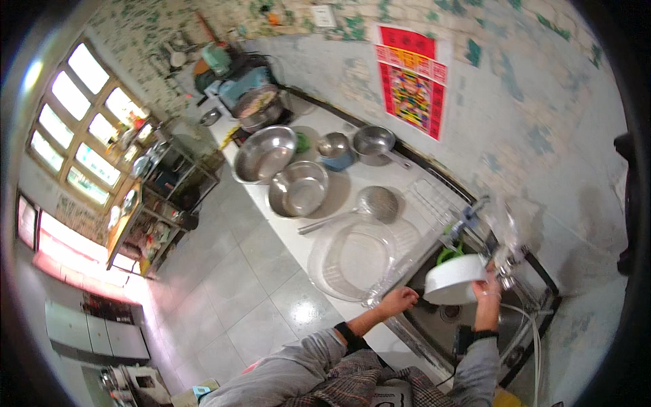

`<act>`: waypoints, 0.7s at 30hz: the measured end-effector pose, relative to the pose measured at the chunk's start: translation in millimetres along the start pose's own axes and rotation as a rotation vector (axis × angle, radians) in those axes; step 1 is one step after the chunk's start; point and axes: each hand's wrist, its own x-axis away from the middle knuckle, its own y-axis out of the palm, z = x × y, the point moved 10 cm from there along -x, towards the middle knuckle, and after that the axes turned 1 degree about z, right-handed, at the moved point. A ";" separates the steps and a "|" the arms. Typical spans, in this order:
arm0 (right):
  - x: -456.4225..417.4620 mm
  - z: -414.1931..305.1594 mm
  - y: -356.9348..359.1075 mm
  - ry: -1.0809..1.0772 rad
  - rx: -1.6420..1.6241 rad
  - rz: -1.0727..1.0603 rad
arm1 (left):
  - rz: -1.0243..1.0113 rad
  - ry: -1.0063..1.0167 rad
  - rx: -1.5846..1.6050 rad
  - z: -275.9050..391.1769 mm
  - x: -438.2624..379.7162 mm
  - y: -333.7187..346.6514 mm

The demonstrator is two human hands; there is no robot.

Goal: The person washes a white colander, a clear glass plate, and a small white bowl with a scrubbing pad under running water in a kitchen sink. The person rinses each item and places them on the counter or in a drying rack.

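Note:
My right hand (487, 292) grips the rim of a white bowl or basin (455, 282), which is tilted above the metal sink (432, 325). A bright green thing (450, 253) shows partly behind the white bowl. My left hand (400, 301) is beside the sink's left edge, holding nothing that I can see, its fingers partly curled. Close to it on the counter are crumpled clear plastic (379, 290) and a large clear plastic basin (356, 257). Beyond that lies a metal strainer ladle (376, 204) with its handle pointing left.
Two steel basins (265, 154) (299, 189) stand near the counter's left edge. Behind them are a steel saucepan (374, 142), a small metal bowl on a blue container (337, 158), a wire rack (430, 198) and a filled pot (258, 109). A faucet (465, 219) and a white hose (535, 336) flank the sink.

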 end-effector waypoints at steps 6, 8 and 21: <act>8.3 -76.9 -87.2 -0.226 -0.181 0.002 | -0.026 0.004 0.181 8.1 9.8 5.7; 61.9 -67.6 -75.5 -0.254 -0.073 0.011 | -0.027 -0.006 0.194 -11.2 9.4 0.7; 49.4 -37.4 32.2 -0.552 2.092 -0.413 | -0.140 -0.011 0.107 -2.7 15.9 1.2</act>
